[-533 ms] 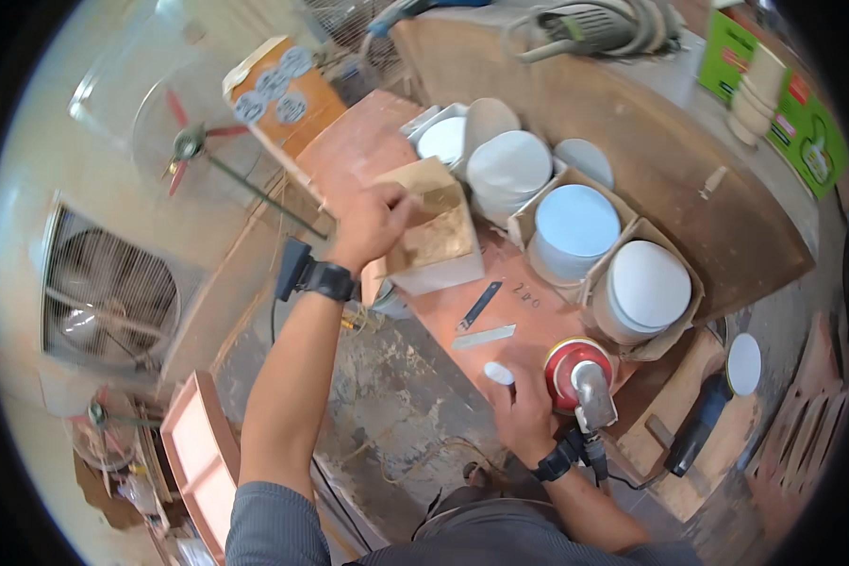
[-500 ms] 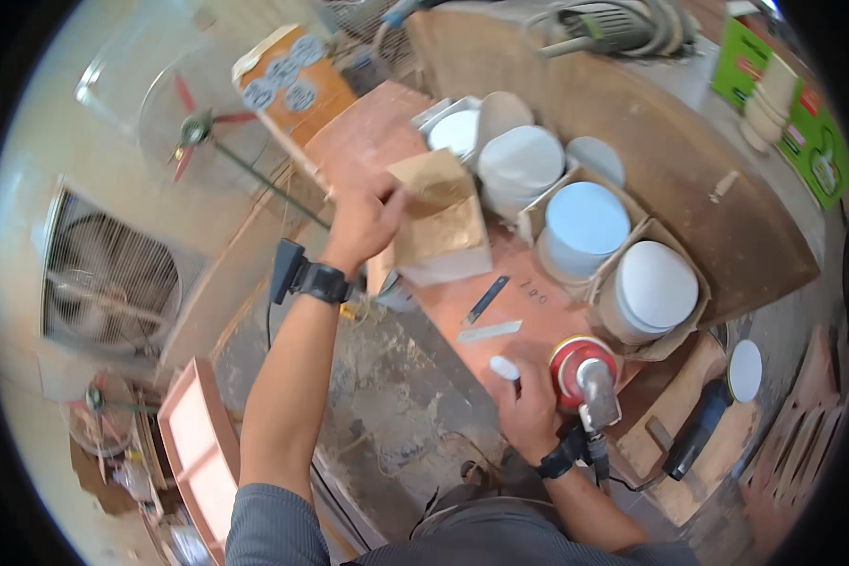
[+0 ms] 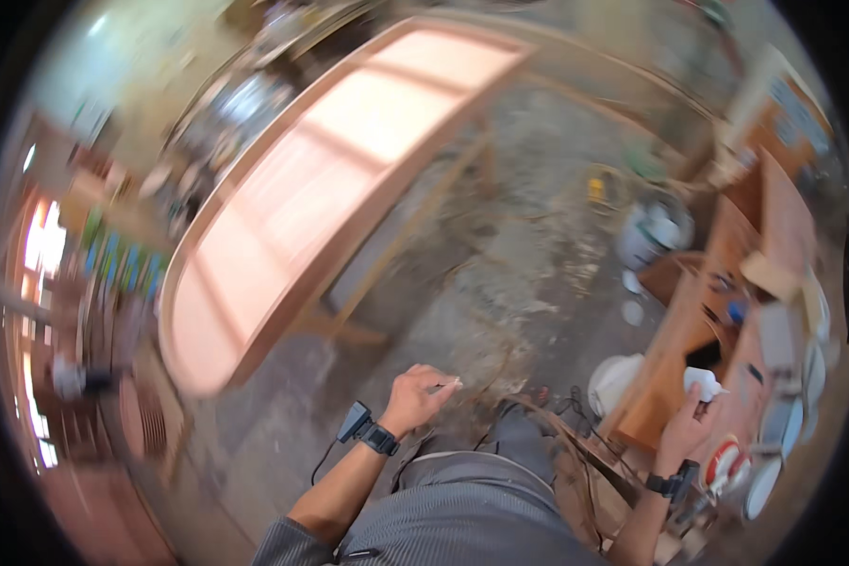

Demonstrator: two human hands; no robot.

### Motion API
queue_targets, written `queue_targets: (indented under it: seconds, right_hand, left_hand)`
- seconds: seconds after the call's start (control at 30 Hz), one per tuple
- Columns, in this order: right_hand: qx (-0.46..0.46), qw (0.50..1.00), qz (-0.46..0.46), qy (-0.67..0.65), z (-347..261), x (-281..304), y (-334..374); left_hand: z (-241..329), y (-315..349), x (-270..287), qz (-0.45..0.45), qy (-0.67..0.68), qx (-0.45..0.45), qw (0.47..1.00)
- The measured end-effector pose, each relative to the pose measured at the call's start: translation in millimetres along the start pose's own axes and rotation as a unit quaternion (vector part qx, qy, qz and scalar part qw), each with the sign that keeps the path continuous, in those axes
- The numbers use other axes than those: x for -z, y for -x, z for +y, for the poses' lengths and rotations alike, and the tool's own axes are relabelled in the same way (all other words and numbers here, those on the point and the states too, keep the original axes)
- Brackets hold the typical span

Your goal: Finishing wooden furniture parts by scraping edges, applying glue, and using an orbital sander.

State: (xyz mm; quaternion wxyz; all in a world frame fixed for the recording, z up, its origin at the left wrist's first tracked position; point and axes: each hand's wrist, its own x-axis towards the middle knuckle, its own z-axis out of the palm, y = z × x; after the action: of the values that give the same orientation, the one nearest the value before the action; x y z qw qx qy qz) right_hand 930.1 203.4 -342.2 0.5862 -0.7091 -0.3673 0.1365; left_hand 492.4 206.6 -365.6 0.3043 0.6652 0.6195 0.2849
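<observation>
**Workshop: two bare hands, one small white piece (image 3: pixel 701 383)**

Right hand (image 3: pixel 686 436), one: closed, gripping the white piece between thumb and fingers, above the near side of the orange-brown bench (image 3: pixel 643 415), at the person's right.

Left hand (image 3: pixel 415 401), one: fingers drawn together, raised over the grey floor (image 3: pixel 434 325); a tiny pale bit (image 3: pixel 455 382) shows at the tips, but whether it is gripped cannot be told.

Wristbands, two: black, one on the left wrist (image 3: pixel 380 440), one on the right (image 3: pixel 673 483).

Sander, one: red and white (image 3: pixel 726 466), just beside the right hand.

Tray, one: large, pink, curved (image 3: pixel 292 325), beyond the left hand, three darker bands across.

Bucket, one: pale (image 3: pixel 638 247), by the bench's far end.

Board, one: orange (image 3: pixel 785 127), upper right; its blue-grey marks are too blurred to read.
</observation>
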Motion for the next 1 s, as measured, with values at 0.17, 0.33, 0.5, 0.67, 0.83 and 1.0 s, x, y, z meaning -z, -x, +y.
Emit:
queue_targets:
  seconds: [0.17,0.33,0.5,0.67,0.83,1.0]
  right_hand:
    - [0.036,0.968,-0.247,0.021,-65,-119,83]
    - [0.101,0.879,-0.453,-0.106,-130,-250,234]
    - [0.121,0.765,-0.611,-0.166,-199,-332,392]
    - [0.122,0.748,-0.632,-0.158,-234,-380,477]
    - [0.165,0.765,-0.593,-0.188,-233,-435,504]
    - [0.301,0.787,-0.517,-0.153,-235,-506,539]
  left_hand:
    - [-75,149,94,0.181,0.058,0.105,0.976]
    - [-126,281,139,0.326,0.068,0.2,0.921]
    - [-177,386,169,0.42,0.026,0.287,0.861]
    - [-232,415,238,0.469,-0.032,0.345,0.812]
    - [-288,382,323,0.467,-0.02,0.318,0.825]
    - [-358,348,389,0.371,-0.076,0.181,0.908]
